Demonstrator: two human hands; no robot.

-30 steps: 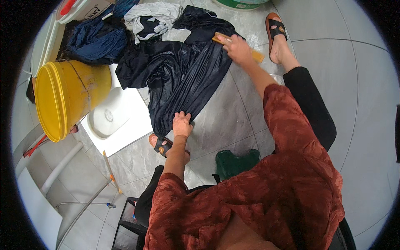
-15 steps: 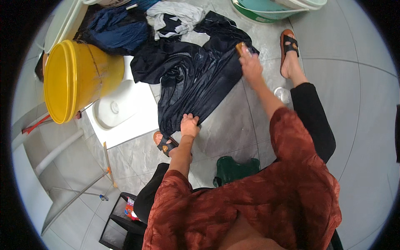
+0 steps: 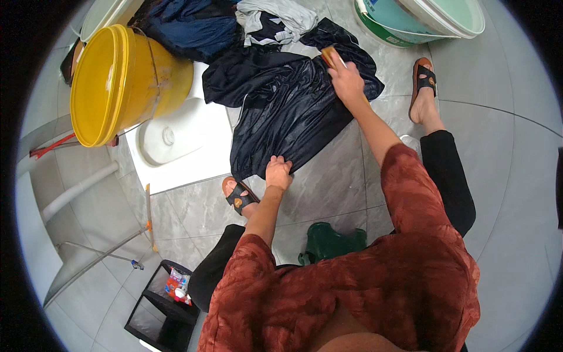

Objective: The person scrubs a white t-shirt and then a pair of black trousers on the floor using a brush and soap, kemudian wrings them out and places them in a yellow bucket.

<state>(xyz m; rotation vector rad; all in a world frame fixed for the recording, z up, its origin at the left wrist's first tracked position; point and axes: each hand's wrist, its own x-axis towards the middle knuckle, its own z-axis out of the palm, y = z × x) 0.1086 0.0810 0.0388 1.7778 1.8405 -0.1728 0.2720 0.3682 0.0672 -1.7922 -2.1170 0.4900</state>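
1. Now the right hand (image 3: 347, 82) sits farther up the wet dark garment (image 3: 287, 111) than a second ago, close to its upper edge, fingers curled around a yellowish scrubbing brush (image 3: 329, 56) pressed on the cloth.
2. Meanwhile the left hand (image 3: 278, 173) keeps its place at the garment's lower hem, fingers bent and pinching the fabric against the grey tiled floor (image 3: 340, 188).
3. The garment lies spread on the floor, its left part overlapping the white squat pan (image 3: 176, 141); compared with earlier, the whole scene appears lower and nearer in view.
4. A yellow bucket (image 3: 117, 76) lies tipped at the left, just beside the pan and near the garment's upper left corner.
5. A heap of blue and grey clothes (image 3: 234, 23) touches the garment's top edge.
6. Green and white basins (image 3: 422, 20) stand at the upper right, near the right sandalled foot (image 3: 423, 88).
7. The left sandalled foot (image 3: 237, 196) rests just beside the lower hem.
8. Open floor lies to the right of the garment and below it, between the feet.
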